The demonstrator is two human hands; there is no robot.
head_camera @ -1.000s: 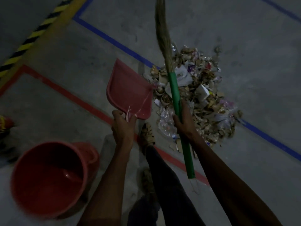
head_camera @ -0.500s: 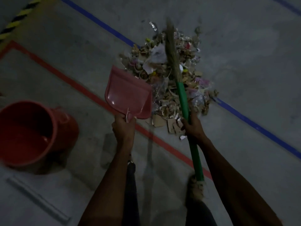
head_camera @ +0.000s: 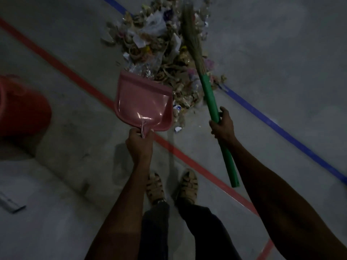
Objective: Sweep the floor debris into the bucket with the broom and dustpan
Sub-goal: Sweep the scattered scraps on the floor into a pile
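Gripped the pink dustpan [head_camera: 143, 102] by its short handle with the left hand [head_camera: 139, 142], fingers curled tight, lip at the near edge of the debris pile [head_camera: 161, 53]. Held the broom [head_camera: 208, 91] mid-shaft in the right hand [head_camera: 222, 126], wrapped around. Probably light, loose scraps: paper, plastic, easily scattered. Bucket [head_camera: 22, 107] well apart, at left.

The dustpan [head_camera: 143, 102] is showing glossy pink. The broom [head_camera: 206, 87] is pairing a bright green handle with tan bristles. The bucket [head_camera: 22, 109], at the left edge, is showing red. Red [head_camera: 75, 76] and blue [head_camera: 272, 122] lines are crossing the grey floor [head_camera: 281, 53]. The debris [head_camera: 161, 47] is mixing brown, white and purple scraps.
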